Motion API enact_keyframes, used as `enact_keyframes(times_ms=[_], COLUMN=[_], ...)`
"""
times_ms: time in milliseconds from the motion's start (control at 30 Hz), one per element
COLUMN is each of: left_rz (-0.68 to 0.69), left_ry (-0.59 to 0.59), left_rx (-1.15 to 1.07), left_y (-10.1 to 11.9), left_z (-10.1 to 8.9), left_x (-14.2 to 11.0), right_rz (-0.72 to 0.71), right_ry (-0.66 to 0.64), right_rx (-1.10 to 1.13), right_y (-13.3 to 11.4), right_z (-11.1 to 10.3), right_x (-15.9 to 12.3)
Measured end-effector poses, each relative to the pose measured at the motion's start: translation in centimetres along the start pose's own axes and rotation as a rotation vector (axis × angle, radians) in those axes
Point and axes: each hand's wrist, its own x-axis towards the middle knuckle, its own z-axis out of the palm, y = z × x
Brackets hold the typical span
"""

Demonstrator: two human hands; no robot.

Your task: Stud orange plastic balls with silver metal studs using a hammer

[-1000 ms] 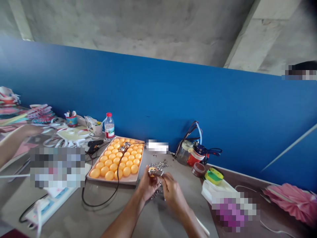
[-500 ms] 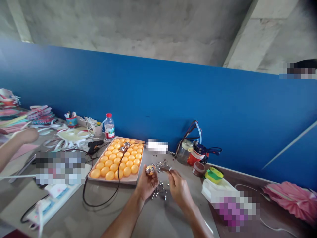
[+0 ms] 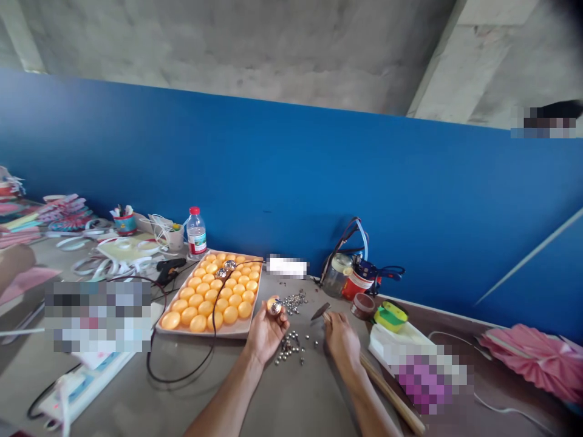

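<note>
In my left hand [image 3: 265, 334], half curled with the palm up, rests an orange ping-pong ball [image 3: 272, 301] partly covered with shiny silver pieces. My right hand [image 3: 340, 341] is closed around a hammer [image 3: 394, 397]. Its dark head [image 3: 320, 312] sticks out toward the left, and its long wooden handle runs back under my forearm. Between the hands, small silver studs or beads [image 3: 289, 349] lie scattered on the grey table, with another pile [image 3: 296, 301] just behind. Left of my hands stands a tray [image 3: 204, 331] of orange balls, two silver-covered balls [image 3: 230, 266] among them.
A black cable [image 3: 182, 380] loops over the tray and table. Behind are a bottle [image 3: 197, 233], a glue gun [image 3: 170, 269], a jar [image 3: 339, 276] and a red can [image 3: 355, 285]. A power strip [image 3: 95, 379] lies left; a co-worker's arm [image 3: 16, 267] shows at the far left.
My right hand has moved right, away from the ball, and the hammer's handle now shows. My left hand still holds the ball, its fingers looser. The co-worker's arm has drawn back left.
</note>
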Motion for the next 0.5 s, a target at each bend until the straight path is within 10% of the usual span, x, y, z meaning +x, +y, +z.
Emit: enact_keyframes(times_ms=[333, 500], left_rz=[0.021, 0.064], left_ry=[0.008, 0.032], left_rx=[0.014, 0.015], left_y=[0.2, 0.2], left_z=[0.1, 0.3], left_x=[-0.2, -0.2], right_rz=[0.003, -0.35], right_ry=[0.025, 0.121], right_rx=[0.019, 0.317], right_y=[-0.1, -2.4], right_z=[-0.1, -0.6], right_x=[-0.1, -1.9])
